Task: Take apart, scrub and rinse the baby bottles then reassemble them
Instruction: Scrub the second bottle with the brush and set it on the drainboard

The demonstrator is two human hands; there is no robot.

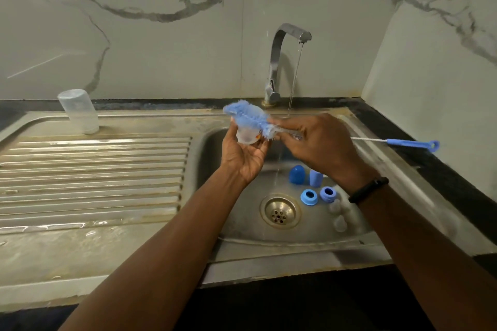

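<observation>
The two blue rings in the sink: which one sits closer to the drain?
The lighter blue ring, on the left, sits closer to the drain; the darker blue ring lies farther right, beside it.

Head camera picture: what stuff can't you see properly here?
- Small clear part in the left hand: the blue brush covers it, so which bottle part it is stays unclear.
- Right hand hides the brush's stem.
- Clear pieces in the sink: blurred, shape unclear.
</observation>
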